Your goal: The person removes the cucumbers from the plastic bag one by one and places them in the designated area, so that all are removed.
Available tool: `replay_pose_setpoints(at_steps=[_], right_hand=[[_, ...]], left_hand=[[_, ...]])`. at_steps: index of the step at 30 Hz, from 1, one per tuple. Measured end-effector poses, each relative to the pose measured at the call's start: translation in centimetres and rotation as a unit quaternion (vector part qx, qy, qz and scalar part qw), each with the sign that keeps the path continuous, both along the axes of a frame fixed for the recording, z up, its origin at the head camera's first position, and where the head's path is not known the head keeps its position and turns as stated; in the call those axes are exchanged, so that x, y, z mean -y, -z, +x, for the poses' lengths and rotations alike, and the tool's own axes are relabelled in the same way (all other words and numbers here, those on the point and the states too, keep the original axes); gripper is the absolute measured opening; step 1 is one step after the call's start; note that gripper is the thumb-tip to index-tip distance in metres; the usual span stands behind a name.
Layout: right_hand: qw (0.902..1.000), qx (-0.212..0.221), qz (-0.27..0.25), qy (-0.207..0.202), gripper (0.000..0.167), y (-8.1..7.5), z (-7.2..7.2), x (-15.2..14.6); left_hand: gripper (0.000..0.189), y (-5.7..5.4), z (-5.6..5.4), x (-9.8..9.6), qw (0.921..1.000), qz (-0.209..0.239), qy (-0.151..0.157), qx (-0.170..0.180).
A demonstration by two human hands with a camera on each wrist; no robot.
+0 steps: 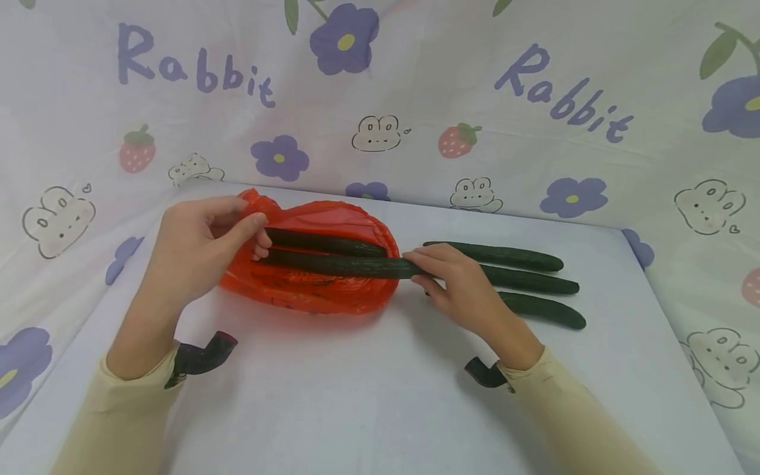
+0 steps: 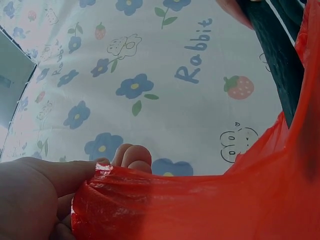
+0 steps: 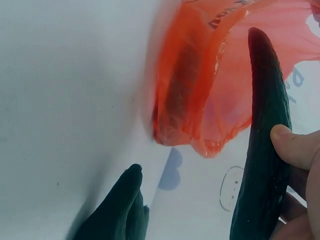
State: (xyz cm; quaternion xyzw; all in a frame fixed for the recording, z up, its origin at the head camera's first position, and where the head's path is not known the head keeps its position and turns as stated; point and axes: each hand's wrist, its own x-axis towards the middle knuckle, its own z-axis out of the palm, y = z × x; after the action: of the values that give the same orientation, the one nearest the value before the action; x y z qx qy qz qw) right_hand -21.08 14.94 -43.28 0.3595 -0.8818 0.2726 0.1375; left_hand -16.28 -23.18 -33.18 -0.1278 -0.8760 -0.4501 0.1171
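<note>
My left hand [image 1: 198,247] pinches the edge of a red plastic bag [image 1: 323,305] at its left end, and the left wrist view shows the film pulled taut from the fingers. Between thumb and fingers, my right hand [image 1: 460,284] grips a long dark green cucumber [image 1: 344,265] by its right part. That cucumber lies level across the bag's mouth, its left tip close to the left hand. Just behind it, another cucumber [image 1: 332,242] is in the bag's opening. In the right wrist view a dark shape shows through the bag's film [image 3: 182,90].
To the right, three cucumbers lie side by side on the white table [image 1: 332,409]: a back one [image 1: 505,254], a middle one [image 1: 534,280] and a front one [image 1: 546,309]. A patterned cloth [image 1: 415,86] hangs behind. Dark camera mounts [image 1: 204,355] stick out from the wrists.
</note>
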Motion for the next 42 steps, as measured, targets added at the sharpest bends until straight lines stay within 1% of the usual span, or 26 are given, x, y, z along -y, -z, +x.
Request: replay_pose_setpoints(at_steps=[7,15,25,32,42], right_hand=[[0.9998,-0.013,-0.013,-0.006,0.045,-0.4,0.3,-0.9],[0.9992,-0.023,-0.032,-0.004,0.048,-0.4,0.7,-2.1],[0.9987,-0.033,-0.039,0.006,0.046,-0.5,0.5,-3.2],[0.9969,-0.056,-0.054,0.009,0.048,-0.7,0.9,-4.8],[0.9934,-0.084,-0.078,0.010,0.050,-1.2,1.9,-7.3]], left_hand=[[0.018,-0.1,0.1,0.0,1.0000,0.000,0.000,-0.003],[0.017,0.0,0.1,0.1,1.0000,-0.002,-0.004,-0.003],[0.016,0.1,0.1,0.2,1.0000,0.001,-0.002,-0.003],[0.016,0.0,0.0,0.3,1.0000,0.005,-0.002,-0.001],[0.016,0.0,-0.1,0.1,1.0000,0.004,0.001,-0.007]])
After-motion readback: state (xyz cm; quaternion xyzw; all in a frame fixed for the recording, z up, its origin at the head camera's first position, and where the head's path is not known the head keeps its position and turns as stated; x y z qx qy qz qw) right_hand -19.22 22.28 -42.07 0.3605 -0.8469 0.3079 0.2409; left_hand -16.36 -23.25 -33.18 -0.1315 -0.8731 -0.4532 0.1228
